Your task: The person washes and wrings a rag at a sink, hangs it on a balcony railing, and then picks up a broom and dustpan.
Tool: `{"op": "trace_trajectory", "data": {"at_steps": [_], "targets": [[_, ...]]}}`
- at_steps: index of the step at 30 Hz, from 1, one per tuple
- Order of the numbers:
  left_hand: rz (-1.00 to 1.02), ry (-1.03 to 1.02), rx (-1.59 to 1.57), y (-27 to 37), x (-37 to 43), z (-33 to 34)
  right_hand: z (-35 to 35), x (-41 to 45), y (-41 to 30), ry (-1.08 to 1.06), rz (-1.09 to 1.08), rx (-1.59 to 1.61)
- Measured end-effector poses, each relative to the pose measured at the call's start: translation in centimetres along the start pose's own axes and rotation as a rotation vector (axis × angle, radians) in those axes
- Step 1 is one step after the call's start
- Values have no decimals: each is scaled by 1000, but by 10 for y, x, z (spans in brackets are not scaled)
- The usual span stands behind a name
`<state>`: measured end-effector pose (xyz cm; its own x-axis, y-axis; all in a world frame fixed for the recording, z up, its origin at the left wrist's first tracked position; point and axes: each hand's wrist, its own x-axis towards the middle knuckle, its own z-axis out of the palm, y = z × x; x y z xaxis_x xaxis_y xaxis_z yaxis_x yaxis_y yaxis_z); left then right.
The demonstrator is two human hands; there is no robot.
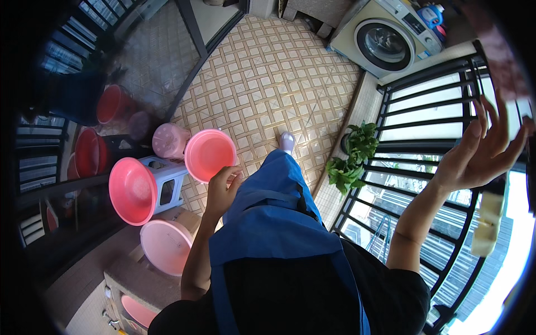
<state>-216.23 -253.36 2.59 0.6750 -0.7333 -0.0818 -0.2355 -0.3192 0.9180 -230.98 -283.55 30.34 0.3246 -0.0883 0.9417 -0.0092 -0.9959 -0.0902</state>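
Observation:
My left hand (222, 186) hangs beside my blue apron (272, 209), its fingers loosely bent and nothing visible in it. Close to those fingers is a pink bucket (210, 154) on the tiled floor, with no contact that I can make out. My right hand (477, 155) is raised at the right, fingers spread and holding nothing. Behind it runs the black metal balcony railing (423, 121). Above its fingertips hangs a blurred reddish cloth (498, 50). Whether the fingertips touch the cloth or the dark edge at far right cannot be told.
A pink basin (132, 190) leans by a pale blue plastic stool (169, 184). Near these are a dotted pink stool (169, 140) and a light pink basin (165, 247). Leafy potted plants (351, 157) line the right ledge. A front-loading washing machine (385, 42) stands ahead, with a blue detergent bottle (430, 16) on top.

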Motion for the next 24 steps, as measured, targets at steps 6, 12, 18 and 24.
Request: {"op": "trace_trajectory", "data": {"at_steps": [6, 12, 18, 24], "targets": [[-161, 86, -48, 4, 142, 53, 46, -144, 223, -576, 816, -195], [-362, 67, -28, 19, 235, 67, 138, -238, 302, -1503, 966, 213], [-452, 62, 14, 13, 330, 47, 311, -172, 337, -1545, 605, 318], [-455, 27, 142, -31, 477, -9, 469, -128, 405, -1449, 684, 486]]}}
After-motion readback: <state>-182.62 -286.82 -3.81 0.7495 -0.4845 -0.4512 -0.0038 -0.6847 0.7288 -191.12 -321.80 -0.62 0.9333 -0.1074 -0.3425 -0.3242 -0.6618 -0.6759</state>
